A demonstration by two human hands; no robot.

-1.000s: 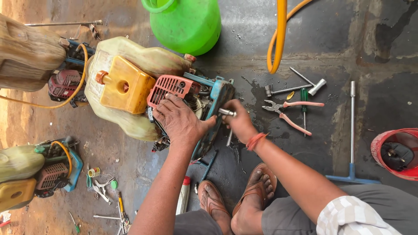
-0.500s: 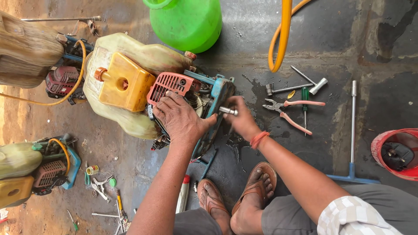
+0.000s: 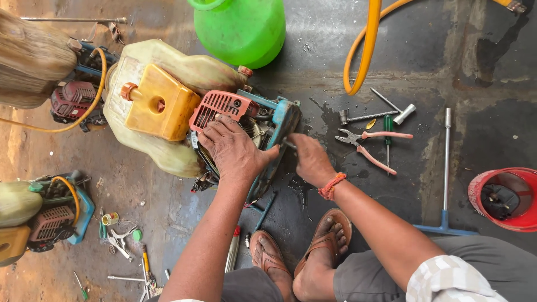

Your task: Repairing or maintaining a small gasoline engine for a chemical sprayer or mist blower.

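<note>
- Orange-red engine cover (image 3: 219, 106) sits mid-frame on the small engine (image 3: 254, 126), directly above the left hand (image 3: 234, 150).
- Left hand lies spread flat on the engine, pressing rather than gripping.
- Right hand (image 3: 310, 159) is closed around a metal tool (image 3: 288, 145) at the engine's blue frame (image 3: 282, 120), just right.
- Pliers (image 3: 366, 146) lie well right on the floor.

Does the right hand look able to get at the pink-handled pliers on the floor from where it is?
Probably yes. The right hand is at the engine frame's blue edge, and the pink-handled pliers lie just beside it on bare floor, nothing between; it would first have to leave the small metal part it grips.
</note>
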